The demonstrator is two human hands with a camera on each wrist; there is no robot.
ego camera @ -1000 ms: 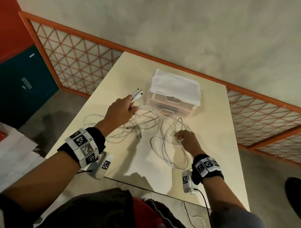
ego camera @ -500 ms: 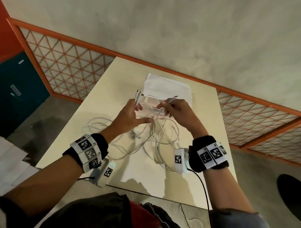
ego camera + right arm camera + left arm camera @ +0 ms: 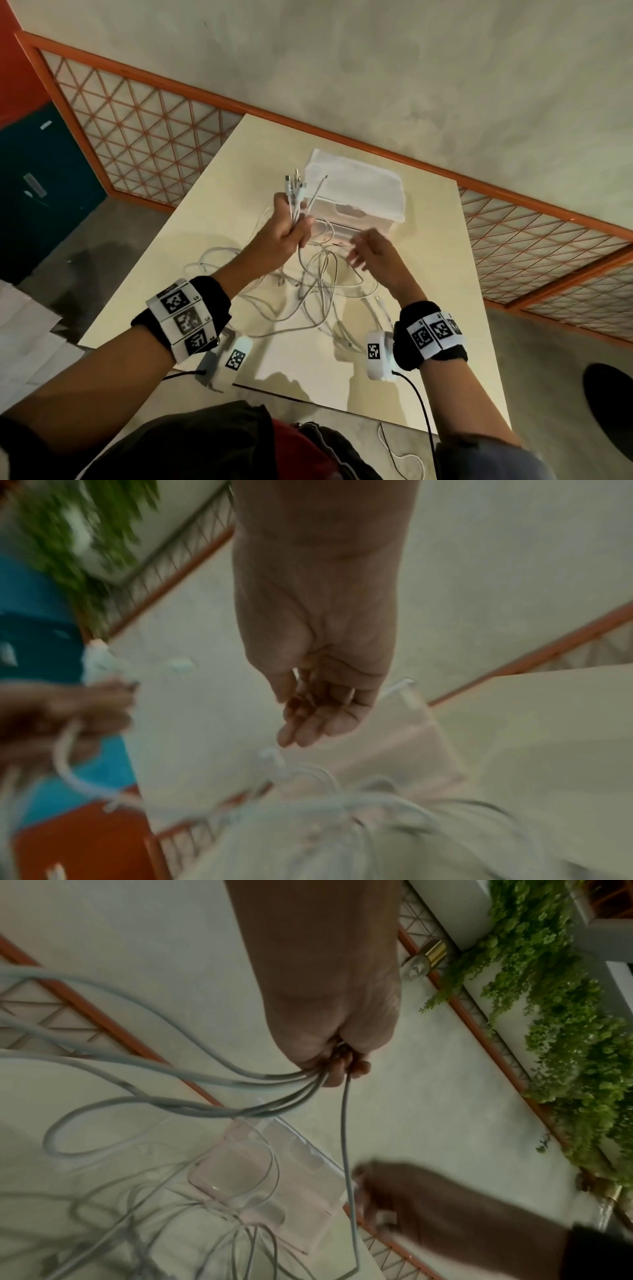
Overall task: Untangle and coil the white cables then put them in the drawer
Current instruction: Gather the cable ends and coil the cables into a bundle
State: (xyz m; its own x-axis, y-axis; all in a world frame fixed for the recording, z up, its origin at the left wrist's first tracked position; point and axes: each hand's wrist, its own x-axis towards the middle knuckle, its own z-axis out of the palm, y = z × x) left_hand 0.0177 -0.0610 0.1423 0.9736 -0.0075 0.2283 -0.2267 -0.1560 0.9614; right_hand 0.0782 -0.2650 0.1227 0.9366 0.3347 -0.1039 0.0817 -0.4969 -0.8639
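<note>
Several white cables (image 3: 318,291) lie tangled on the cream table (image 3: 442,260). My left hand (image 3: 291,229) is raised above them and grips a bunch of cable ends (image 3: 294,186), plugs sticking up; in the left wrist view the cables (image 3: 267,1085) trail down from the fist (image 3: 342,1064). My right hand (image 3: 363,251) hovers to the right, fingers relaxed and holding nothing; the blurred right wrist view shows its empty palm (image 3: 318,718). A translucent drawer box (image 3: 356,202) with a white top stands behind both hands, its drawers pushed in.
An orange-framed lattice railing (image 3: 154,130) runs behind the table. A teal cabinet (image 3: 37,192) stands at the far left. White papers (image 3: 24,342) lie at the left edge. Green plants (image 3: 565,1015) hang on a wall.
My right hand let go of the cable end it pinched and drew back to the right and down. My left hand now grips that end too and has lifted higher.
</note>
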